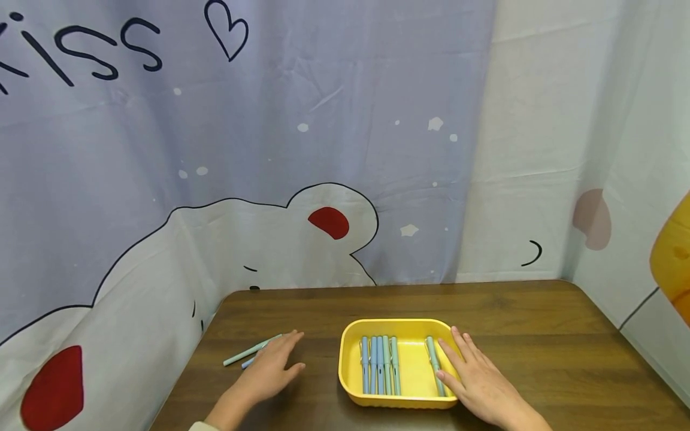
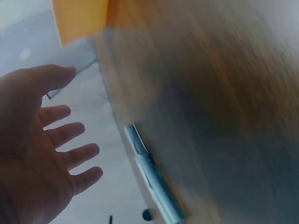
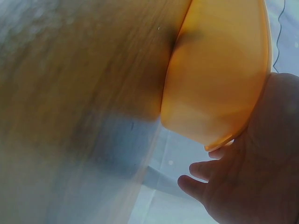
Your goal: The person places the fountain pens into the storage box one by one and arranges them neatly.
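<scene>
A yellow tray [image 1: 412, 365] holds a row of several blue and green pens [image 1: 380, 365] at its left side. A single green pen [image 1: 435, 366] lies apart near its right wall. My right hand [image 1: 482, 380] rests at the right rim, fingers extended, thumb and index finger reaching over the edge. To the left of the tray, my left hand [image 1: 266, 370] hovers with spread fingers beside a green pen [image 1: 245, 354] and a blue pen [image 1: 248, 363], which it partly covers. The left wrist view shows that palm [image 2: 42, 172] with nothing in it, apart from a pen [image 2: 159, 184].
The brown wooden table [image 1: 512, 323] reaches back to a printed curtain [image 1: 409, 179], which also hangs along both sides. In the right wrist view, the tray's outer wall [image 3: 215, 70] stands against the hand.
</scene>
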Available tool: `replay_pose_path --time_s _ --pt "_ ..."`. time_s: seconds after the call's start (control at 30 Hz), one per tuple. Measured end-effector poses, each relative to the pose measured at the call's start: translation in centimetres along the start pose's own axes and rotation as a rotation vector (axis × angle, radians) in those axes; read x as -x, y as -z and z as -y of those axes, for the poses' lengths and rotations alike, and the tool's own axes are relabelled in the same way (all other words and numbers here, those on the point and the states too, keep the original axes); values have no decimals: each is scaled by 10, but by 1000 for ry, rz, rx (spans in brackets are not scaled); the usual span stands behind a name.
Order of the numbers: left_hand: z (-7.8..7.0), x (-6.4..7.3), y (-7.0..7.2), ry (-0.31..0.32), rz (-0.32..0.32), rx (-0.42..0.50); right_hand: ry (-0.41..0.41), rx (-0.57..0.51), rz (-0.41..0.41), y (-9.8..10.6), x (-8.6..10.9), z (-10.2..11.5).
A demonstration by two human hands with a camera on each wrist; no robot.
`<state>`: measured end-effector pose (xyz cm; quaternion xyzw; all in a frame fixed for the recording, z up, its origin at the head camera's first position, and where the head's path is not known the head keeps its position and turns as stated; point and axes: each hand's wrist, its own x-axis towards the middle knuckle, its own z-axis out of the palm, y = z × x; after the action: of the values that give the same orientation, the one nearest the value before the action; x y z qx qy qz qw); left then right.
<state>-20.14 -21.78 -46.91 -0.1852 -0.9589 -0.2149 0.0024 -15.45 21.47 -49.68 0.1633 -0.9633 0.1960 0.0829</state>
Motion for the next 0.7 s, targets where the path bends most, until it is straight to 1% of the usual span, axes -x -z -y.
replay_pose_path --time_s 0.2,0.47,0.7 --pt "15 0 -3 58 -30 -32 1 -1 -3 1 0 0" --pt "34 -1 -9 80 -45 -82 2 -2 -7 1 0 0" --pt "44 -3 -13 98 -45 -109 6 -5 -10 0 0 0"
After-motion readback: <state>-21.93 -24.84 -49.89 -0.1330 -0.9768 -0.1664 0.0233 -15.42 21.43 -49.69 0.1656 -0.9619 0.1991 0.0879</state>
